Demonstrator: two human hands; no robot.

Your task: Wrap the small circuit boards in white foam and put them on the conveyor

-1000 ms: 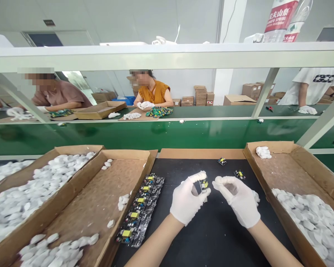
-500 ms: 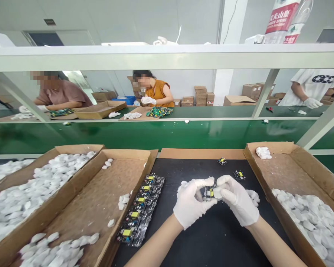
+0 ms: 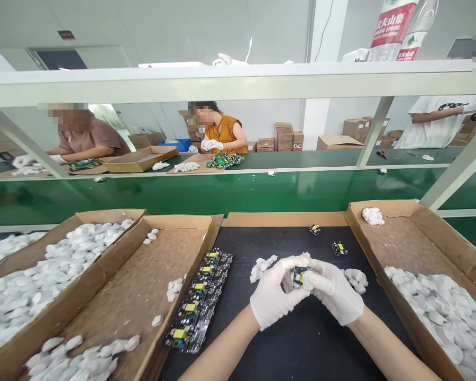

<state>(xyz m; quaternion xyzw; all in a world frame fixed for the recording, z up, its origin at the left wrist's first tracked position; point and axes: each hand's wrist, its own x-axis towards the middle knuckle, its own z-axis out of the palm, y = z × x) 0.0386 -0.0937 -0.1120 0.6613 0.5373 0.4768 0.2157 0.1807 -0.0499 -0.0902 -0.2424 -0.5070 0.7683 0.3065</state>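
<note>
My white-gloved left hand [image 3: 275,296] pinches a small black circuit board [image 3: 299,276] with a yellow component, its thumb and fingers curled around the edges. From the other side, my gloved right hand [image 3: 335,291] presses a small white rounded piece [image 3: 308,279] against the board. The fingertips of both hands meet at the top and partly cover board and piece. White pieces [image 3: 262,267] lie behind my left hand, and another small heap [image 3: 356,279] sits beside my right. Two loose circuit boards [image 3: 339,248] rest farther back on the black mat [image 3: 285,349].
A panel of joined circuit boards [image 3: 200,301] lies left of my hands. Cardboard trays [image 3: 143,280] with white pieces stand left, another tray [image 3: 396,227] right. Behind runs a green conveyor [image 3: 182,196] under a white shelf [image 3: 238,82]. Several people work across it.
My hands have drawn closer together, and my right fingers now cover more of the board. The white pieces behind my left hand show more. At far right, a co-worker has raised their gloved hands.
</note>
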